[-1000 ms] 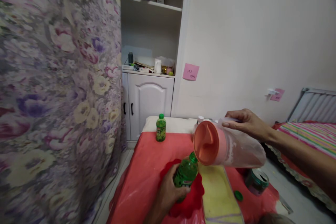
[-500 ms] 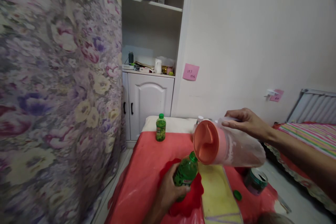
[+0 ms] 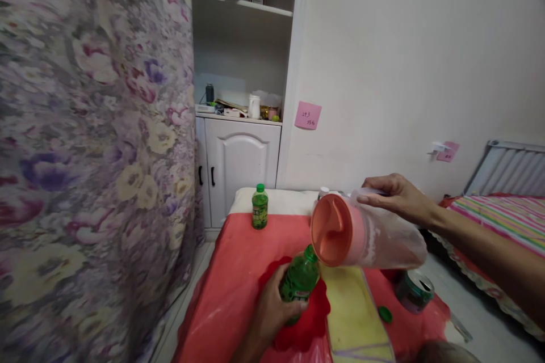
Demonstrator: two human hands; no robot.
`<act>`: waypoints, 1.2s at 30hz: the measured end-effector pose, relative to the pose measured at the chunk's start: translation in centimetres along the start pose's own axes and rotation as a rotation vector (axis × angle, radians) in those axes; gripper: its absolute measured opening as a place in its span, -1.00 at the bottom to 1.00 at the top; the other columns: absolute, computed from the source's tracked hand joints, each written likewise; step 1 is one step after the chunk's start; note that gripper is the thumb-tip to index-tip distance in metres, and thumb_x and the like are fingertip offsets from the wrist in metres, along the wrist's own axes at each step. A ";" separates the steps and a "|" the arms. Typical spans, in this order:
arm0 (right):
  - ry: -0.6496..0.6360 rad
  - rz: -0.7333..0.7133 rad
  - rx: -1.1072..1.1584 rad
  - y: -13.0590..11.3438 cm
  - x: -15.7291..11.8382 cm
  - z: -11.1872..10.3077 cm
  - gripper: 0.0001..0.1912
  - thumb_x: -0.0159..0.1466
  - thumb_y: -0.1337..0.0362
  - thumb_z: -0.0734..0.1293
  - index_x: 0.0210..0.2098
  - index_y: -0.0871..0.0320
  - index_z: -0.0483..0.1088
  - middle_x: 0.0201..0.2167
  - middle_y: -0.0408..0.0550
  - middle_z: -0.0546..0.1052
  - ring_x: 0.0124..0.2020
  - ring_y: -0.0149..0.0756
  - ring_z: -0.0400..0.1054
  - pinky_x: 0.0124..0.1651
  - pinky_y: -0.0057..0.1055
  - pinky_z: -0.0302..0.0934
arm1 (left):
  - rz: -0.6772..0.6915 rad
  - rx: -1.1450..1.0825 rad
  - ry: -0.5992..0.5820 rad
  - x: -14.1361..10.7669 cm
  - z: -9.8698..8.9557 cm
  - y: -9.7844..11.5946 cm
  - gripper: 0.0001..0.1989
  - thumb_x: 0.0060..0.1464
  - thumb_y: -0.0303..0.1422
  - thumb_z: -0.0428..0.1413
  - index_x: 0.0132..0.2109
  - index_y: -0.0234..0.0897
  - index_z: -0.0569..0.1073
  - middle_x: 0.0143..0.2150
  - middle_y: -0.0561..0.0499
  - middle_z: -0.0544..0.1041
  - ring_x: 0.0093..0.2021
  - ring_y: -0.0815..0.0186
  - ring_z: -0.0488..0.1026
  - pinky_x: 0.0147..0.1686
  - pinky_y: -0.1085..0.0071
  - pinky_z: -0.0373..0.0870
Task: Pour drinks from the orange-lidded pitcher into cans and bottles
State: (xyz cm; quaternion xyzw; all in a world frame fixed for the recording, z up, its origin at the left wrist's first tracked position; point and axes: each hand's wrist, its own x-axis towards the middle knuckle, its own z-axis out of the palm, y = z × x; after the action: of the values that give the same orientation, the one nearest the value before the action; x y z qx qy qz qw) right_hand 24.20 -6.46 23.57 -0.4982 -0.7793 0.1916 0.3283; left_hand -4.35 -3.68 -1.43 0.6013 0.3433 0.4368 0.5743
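My left hand (image 3: pixel 275 307) is wrapped round a green plastic bottle (image 3: pixel 301 278), which leans to the right above a red scalloped tray (image 3: pixel 315 317). My right hand (image 3: pixel 394 198) grips the handle of a clear pitcher (image 3: pixel 389 238) with an orange lid (image 3: pixel 332 229). The pitcher lies tipped on its side in the air, its lid end at the bottle's mouth. Whether liquid is flowing between them I cannot tell. A loose green cap (image 3: pixel 385 314) rests on the table to the right, near an open-topped can (image 3: pixel 415 292).
A second green bottle (image 3: pixel 259 207), capped, stands upright at the table's back left. A yellow cloth (image 3: pixel 353 317) lies on the red tablecloth (image 3: pixel 221 283). Behind the pitcher a white-capped container (image 3: pixel 323 193) partly shows. A flowered curtain (image 3: pixel 97 153) hangs at left; a bed (image 3: pixel 502 215) stands at right.
The view has shifted very slightly. Both hands keep their holds, with the pitcher still tipped against the bottle's mouth.
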 end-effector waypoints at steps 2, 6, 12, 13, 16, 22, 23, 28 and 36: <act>0.000 -0.008 -0.004 0.0 0.0 0.0 -0.58 0.30 -0.06 0.38 -0.49 0.13 0.36 -0.56 -0.25 0.21 -0.50 -0.40 0.09 -0.47 -0.42 -0.05 | 0.011 -0.031 0.015 -0.1 0.0 0.2 -0.26 -0.35 -0.49 0.28 0.12 -0.29 0.46 -0.05 -0.08 0.64 -0.05 0.05 0.51 -0.07 0.30 0.41; 0.024 -0.004 0.000 -0.1 -0.1 0.1 -0.57 0.28 -0.07 0.39 -0.51 0.13 0.36 -0.56 -0.25 0.20 -0.51 -0.40 0.09 -0.47 -0.42 -0.05 | -0.007 -0.077 0.006 -0.2 0.2 0.9 -0.25 -0.36 -0.48 0.29 0.13 -0.31 0.46 -0.05 -0.09 0.65 -0.07 0.04 0.51 -0.07 0.29 0.41; 0.086 -0.001 0.090 0.1 -0.4 0.9 -0.51 0.26 -0.09 0.39 -0.57 0.14 0.30 -0.59 -0.23 0.22 -0.52 -0.41 0.10 -0.48 -0.44 -0.02 | -0.026 -0.077 0.012 -0.3 0.4 1.6 -0.24 -0.37 -0.48 0.28 0.13 -0.37 0.44 -0.08 -0.11 0.64 -0.09 0.06 0.51 -0.09 0.30 0.41; 0.102 -0.006 0.099 0.2 -0.5 1.0 -0.51 0.26 -0.09 0.39 -0.58 0.13 0.30 -0.59 -0.23 0.23 -0.52 -0.41 0.11 -0.48 -0.45 -0.01 | -0.029 -0.080 0.010 -0.4 0.4 1.7 -0.25 -0.37 -0.47 0.28 0.12 -0.36 0.44 -0.09 -0.10 0.64 -0.11 0.07 0.52 -0.11 0.31 0.41; 0.149 -0.023 0.126 0.5 -0.7 1.5 -0.52 0.25 -0.07 0.40 -0.59 0.14 0.34 -0.60 -0.22 0.29 -0.53 -0.40 0.15 -0.47 -0.46 0.03 | -0.026 -0.094 0.011 -0.5 0.3 1.8 -0.26 -0.36 -0.46 0.29 0.11 -0.34 0.45 -0.08 -0.10 0.64 -0.10 0.07 0.53 -0.11 0.31 0.43; 0.279 0.050 0.332 2.9 -1.7 3.2 -0.56 0.19 -0.08 0.45 -0.54 0.15 0.43 -0.68 -0.29 0.22 -0.65 -0.48 0.01 -0.57 -0.49 -0.08 | 0.034 -0.102 0.031 -0.6 -0.2 1.3 -0.26 -0.30 -0.46 0.33 0.14 -0.30 0.45 0.02 -0.12 0.65 0.03 0.02 0.53 0.01 0.28 0.43; 0.300 0.055 0.374 3.6 -1.9 3.6 -0.56 0.19 -0.08 0.45 -0.54 0.15 0.43 -0.70 -0.30 0.21 -0.67 -0.49 -0.02 -0.58 -0.50 -0.11 | 0.034 -0.099 0.037 -0.6 -0.3 1.2 -0.26 -0.30 -0.47 0.34 0.14 -0.29 0.45 0.04 -0.12 0.65 0.05 0.01 0.53 0.04 0.27 0.43; 0.471 0.072 0.676 7.1 -3.2 6.1 -0.55 0.15 -0.03 0.51 -0.60 0.16 0.36 -0.76 -0.33 0.15 -0.69 -0.53 -0.11 -0.61 -0.50 -0.22 | 0.038 -0.078 0.050 -0.6 -0.6 0.5 -0.27 -0.29 -0.47 0.36 0.13 -0.28 0.46 0.08 -0.13 0.64 0.10 -0.02 0.52 0.09 0.25 0.42; 0.812 0.106 0.819 10.6 -6.0 9.7 -0.49 0.17 -0.08 0.45 -0.61 0.09 0.20 -0.74 -0.37 0.02 -0.69 -0.49 -0.17 -0.64 -0.51 -0.21 | 0.001 0.006 0.079 -0.6 -1.3 -0.2 -0.22 -0.29 -0.39 0.40 0.16 -0.32 0.42 0.11 -0.20 0.61 0.14 -0.09 0.51 0.10 0.21 0.44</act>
State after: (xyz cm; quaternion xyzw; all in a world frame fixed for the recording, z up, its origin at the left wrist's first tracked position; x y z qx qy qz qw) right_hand 26.06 -7.03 8.11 -0.4025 -0.4271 0.2871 0.7571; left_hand -5.81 -3.71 -1.73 0.5854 0.3666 0.4594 0.5584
